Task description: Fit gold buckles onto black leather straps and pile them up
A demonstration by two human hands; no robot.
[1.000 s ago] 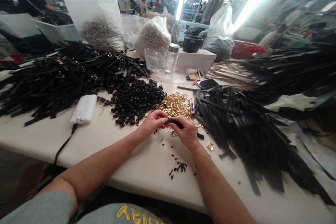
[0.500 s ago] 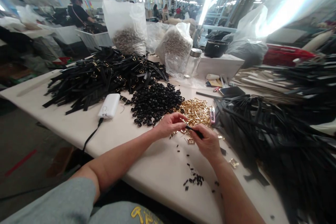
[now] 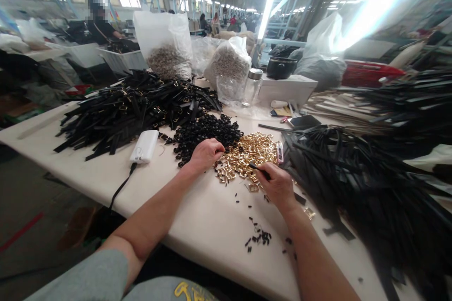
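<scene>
My left hand (image 3: 207, 155) is closed in a pinch where a heap of small black loops (image 3: 197, 134) meets a pile of gold buckles (image 3: 259, 146). Whatever its fingertips hold is too small to make out. My right hand (image 3: 278, 186) grips a black strap (image 3: 254, 166), whose narrow end sticks out past the thumb toward the buckles. Most of that strap is hidden by the palm. Just below this hand lies a single gold buckle (image 3: 253, 188).
Finished-looking black straps with buckles (image 3: 141, 108) are heaped at back left; loose black straps (image 3: 339, 164) cover the right side. A white power bank (image 3: 144, 146) with a cable, a glass bottle (image 3: 252, 87) and small black bits (image 3: 259, 237) lie about the table (image 3: 208, 216).
My left hand has moved left, away from the strap, to the edge of the black loops. My right hand stays nearly in place, still holding the strap. The view has shifted slightly.
</scene>
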